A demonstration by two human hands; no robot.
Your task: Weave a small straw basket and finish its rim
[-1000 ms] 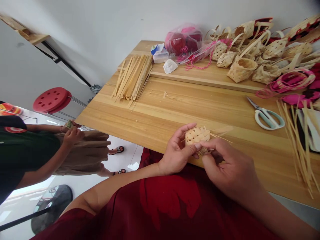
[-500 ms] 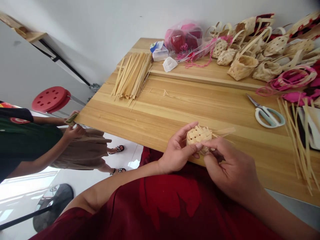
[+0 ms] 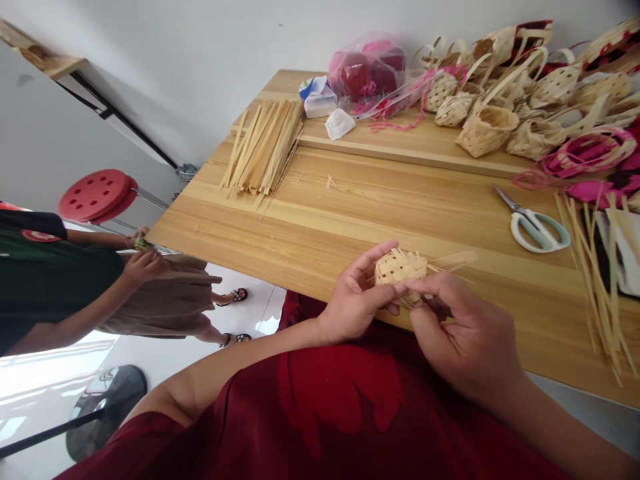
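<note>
Well, from my remote view I see the left hand (image 3: 353, 300) and the right hand (image 3: 463, 333) close together at the near edge of the wooden counter (image 3: 350, 220), in the lower middle of the frame. Between them is a small rounded woven basket (image 3: 400, 270), held just over the counter edge, and its loose strip ends (image 3: 450, 260) point to the right. The fingers (image 3: 373, 263) of the left hand curl around its left side, and the fingers (image 3: 417, 287) of the right hand pinch its right side, so both hands are clamped on it.

Farther up the counter, in the upper middle, lies a bundle of pale strips (image 3: 263, 147). At the upper right I see many woven baskets with handles (image 3: 487, 130), beside a plastic bag with red things inside (image 3: 363, 73). Scissors with pale green handles (image 3: 537, 230) lie on the right side, near another heap of strips (image 3: 597, 280). At the left of the frame, a co-worker in a dark green shirt (image 3: 50, 280) holds a small strip piece (image 3: 143, 243) with both hands, beside the counter corner. Above this person stands a red stool (image 3: 95, 195).
</note>
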